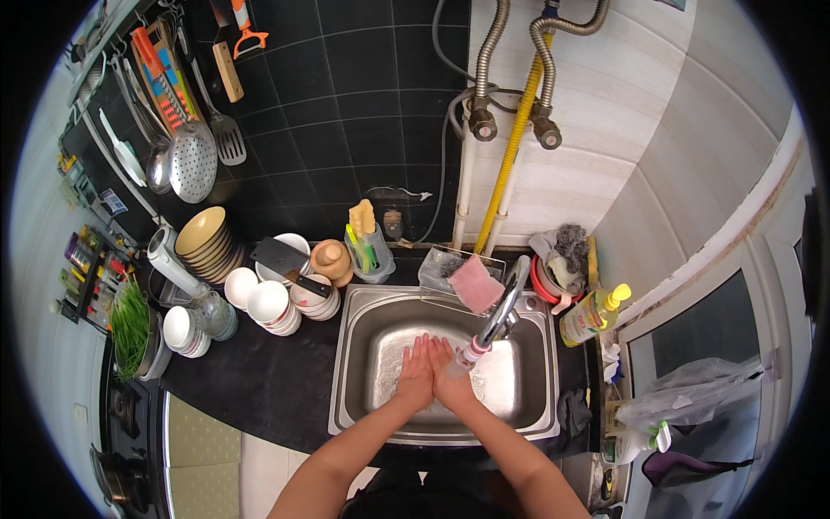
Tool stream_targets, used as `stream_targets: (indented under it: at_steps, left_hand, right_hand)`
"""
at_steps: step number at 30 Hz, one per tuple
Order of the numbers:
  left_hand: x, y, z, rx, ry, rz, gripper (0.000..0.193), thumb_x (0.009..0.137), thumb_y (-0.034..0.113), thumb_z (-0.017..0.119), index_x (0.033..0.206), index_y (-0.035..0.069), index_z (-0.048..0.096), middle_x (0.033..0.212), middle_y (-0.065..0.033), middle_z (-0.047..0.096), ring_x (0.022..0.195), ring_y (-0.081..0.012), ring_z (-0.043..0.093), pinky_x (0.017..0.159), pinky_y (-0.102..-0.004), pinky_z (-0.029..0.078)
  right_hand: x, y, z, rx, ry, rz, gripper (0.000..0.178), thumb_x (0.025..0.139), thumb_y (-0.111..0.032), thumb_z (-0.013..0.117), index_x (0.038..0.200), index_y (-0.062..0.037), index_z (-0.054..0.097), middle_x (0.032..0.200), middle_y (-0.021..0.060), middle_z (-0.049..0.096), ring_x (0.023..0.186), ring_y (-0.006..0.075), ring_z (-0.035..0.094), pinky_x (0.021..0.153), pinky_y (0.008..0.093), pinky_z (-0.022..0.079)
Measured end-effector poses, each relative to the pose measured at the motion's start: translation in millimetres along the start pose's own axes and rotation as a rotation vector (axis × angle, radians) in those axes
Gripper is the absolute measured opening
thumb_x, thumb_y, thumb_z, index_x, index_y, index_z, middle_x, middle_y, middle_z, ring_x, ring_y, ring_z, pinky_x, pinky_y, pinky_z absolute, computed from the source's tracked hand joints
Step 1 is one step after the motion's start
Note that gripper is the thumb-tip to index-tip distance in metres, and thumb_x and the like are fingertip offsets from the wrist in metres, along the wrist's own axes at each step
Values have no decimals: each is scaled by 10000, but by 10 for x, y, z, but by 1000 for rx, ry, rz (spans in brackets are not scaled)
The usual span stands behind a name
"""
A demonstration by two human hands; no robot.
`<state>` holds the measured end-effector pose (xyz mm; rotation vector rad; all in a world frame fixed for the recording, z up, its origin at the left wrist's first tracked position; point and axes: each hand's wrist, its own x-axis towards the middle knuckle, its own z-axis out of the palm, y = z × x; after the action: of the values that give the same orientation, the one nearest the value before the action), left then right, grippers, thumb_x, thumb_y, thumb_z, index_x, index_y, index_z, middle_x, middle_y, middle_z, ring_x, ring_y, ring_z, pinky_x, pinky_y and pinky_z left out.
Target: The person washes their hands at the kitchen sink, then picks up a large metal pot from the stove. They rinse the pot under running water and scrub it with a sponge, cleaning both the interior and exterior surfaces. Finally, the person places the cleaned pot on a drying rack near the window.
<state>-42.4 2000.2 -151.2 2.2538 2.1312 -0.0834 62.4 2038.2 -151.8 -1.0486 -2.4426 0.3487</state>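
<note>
My left hand point(417, 372) and my right hand point(450, 374) are side by side over the steel sink point(372, 406), touching along their inner edges. Their fingers stretch out toward the far side, and neither holds anything. Just right of them hangs the faucet point(499, 318), its pink and clear nozzle point(468, 355) over my right hand. Whether water runs from it is hard to make out. Behind the faucet, a pink cloth point(476, 284) is draped over a wire rack point(441, 297) at the sink's back rim.
Stacked white bowls point(270, 307), tan bowls point(207, 246), a cleaver point(290, 264) and a wooden mortar point(331, 258) stand left of the sink. To its right are a yellow-capped bottle point(595, 313) and a red basin point(543, 281). Utensils like a skimmer point(193, 163) hang upper left.
</note>
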Motion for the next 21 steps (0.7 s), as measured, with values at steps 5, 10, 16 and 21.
stream_targets:
  at_steps: [5, 10, 16, 21]
  left_hand:
    - [260, 163, 144, -347, -8, -78, 807, 765, 330, 532, 1345, -47, 117, 1398, -247, 108, 1290, -369, 162, 1026, -465, 176]
    - [545, 508, 588, -1175, 132, -328, 674, 771, 487, 565, 1223, 23, 377, 1028, -137, 570, 961, -272, 555, 839, -306, 400]
    - [915, 478, 1000, -1981, -414, -776, 663, 800, 586, 456, 1169, 36, 444, 1017, -100, 573, 934, -218, 549, 838, -309, 401]
    - [781, 497, 1265, -2221, -114, -687, 770, 798, 692, 271, 1149, 36, 470, 1105, -94, 545, 985, -224, 520, 863, -346, 381]
  right_hand:
    - [-150, 731, 1158, 731, 210, 502, 368, 860, -162, 459, 1203, -32, 433, 1192, 132, 485, 1075, 258, 480, 912, 367, 379]
    - [-154, 815, 1055, 1965, 367, 1168, 269, 868, -309, 485, 1052, -114, 514, 978, 62, 554, 926, 196, 536, 806, 343, 439]
    - [-69, 177, 178, 1654, 296, 1179, 387, 847, -377, 515, 1130, -120, 454, 1067, 16, 506, 952, 146, 509, 798, 314, 424]
    - [-104, 468, 855, 1916, 200, 1205, 422, 844, -521, 446, 1091, -180, 460, 1012, -15, 513, 834, 134, 479, 714, 287, 397]
